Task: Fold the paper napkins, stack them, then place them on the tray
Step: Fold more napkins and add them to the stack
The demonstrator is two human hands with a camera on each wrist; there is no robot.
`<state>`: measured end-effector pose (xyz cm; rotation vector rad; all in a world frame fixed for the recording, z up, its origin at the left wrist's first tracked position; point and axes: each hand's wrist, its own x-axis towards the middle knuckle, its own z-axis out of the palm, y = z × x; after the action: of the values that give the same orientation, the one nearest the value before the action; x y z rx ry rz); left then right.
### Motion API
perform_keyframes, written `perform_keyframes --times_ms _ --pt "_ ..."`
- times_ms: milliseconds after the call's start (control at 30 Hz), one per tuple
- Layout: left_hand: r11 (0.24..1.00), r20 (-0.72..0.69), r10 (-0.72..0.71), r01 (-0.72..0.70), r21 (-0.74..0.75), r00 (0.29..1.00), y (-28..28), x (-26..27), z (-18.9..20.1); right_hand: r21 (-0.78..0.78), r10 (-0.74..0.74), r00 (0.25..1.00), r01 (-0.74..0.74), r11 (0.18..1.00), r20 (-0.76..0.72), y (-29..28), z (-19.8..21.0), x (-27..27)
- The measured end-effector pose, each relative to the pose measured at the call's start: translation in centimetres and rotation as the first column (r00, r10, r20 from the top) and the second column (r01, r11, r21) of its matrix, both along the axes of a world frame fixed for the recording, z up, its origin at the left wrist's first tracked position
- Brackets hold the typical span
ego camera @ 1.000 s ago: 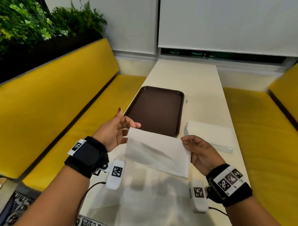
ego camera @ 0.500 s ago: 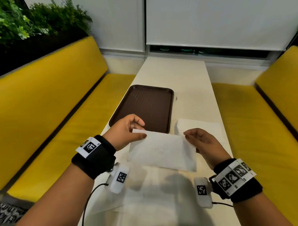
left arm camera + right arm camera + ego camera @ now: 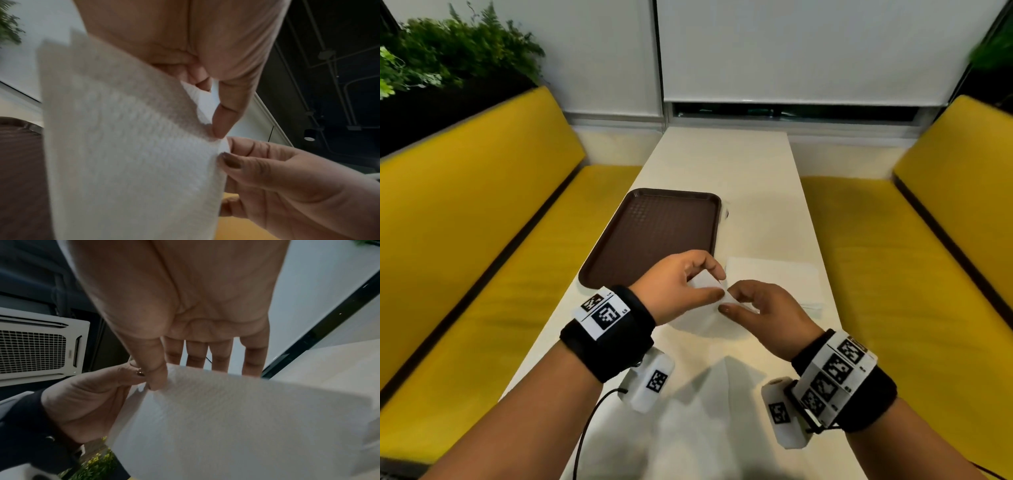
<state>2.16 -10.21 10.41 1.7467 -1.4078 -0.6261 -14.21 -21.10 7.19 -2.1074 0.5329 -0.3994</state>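
Wrist views show both hands [image 3: 287, 186] pinching napkin [image 3: 133, 154] corners; head hides pinch.

head view: bright, even indoor light; soft shadows of both arms fall on the tabletop [image 3: 722, 164]. wide-angle bending at frame edges, top right corner smeared. wrist views: dimmer, grainy, close napkin [image 3: 127, 154] blurred.

A long pale tabletop [image 3: 726, 164] runs toward white roller blinds [image 3: 791, 51], with a dark window strip [image 3: 791, 112] below them. Yellow benches [image 3: 482, 222] flank the tabletop on both sides. Green plants [image 3: 448, 54] sit behind the left bench's back. Light is soft and even.
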Motion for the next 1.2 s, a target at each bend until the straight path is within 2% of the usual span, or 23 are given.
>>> perform_keyframes --times_ms 167,267,400,733,867,967,1100,1200 --pt "0.998 -0.078 0.039 -0.044 -0.055 0.996 -1.9 -1.1 -0.1 0.010 -0.014 0.999 0.015 1.000 -0.036 -2.7 -0.1 -1.6" --pt "0.995 -0.069 0.062 -0.067 -0.079 0.996 -3.2 -1.4 -0.2 0.050 -0.044 0.997 0.047 0.998 -0.063 -4.6 -0.5 -3.0" --pt "0.990 -0.132 0.099 -0.111 -0.086 0.986 -4.6 -1.5 -0.6 0.121 -0.094 0.990 0.107 0.987 -0.106 -7.0 -1.5 -5.4" --pt "0.951 -0.334 0.267 -0.303 -0.059 0.904 -7.9 -1.5 -2.7 0.356 -0.152 0.988 0.147 0.923 -0.014 -12.9 -3.5 -8.7" --pt "0.962 -0.514 0.254 -0.271 0.042 0.819 -9.6 -2.0 -4.3 0.526 -0.286 0.953 0.192 0.828 0.102 -14.4 -3.1 -8.3" --pt "0.966 -0.468 0.258 -0.239 0.101 0.845 -10.8 -2.4 -5.8 0.633 -0.362 0.926 0.215 0.744 0.111 -15.7 -2.6 -7.9" --pt "0.953 -0.455 0.293 -0.298 0.064 0.841 -12.2 -2.6 -6.8 0.801 -0.455 0.890 0.260 0.539 0.017 -18.0 -3.6 -7.6" --pt "0.938 -0.476 0.327 -0.340 0.063 0.816 -13.2 -2.4 -7.3 0.902 -0.389 0.920 0.197 0.384 -0.035 -18.5 -4.5 -7.5"
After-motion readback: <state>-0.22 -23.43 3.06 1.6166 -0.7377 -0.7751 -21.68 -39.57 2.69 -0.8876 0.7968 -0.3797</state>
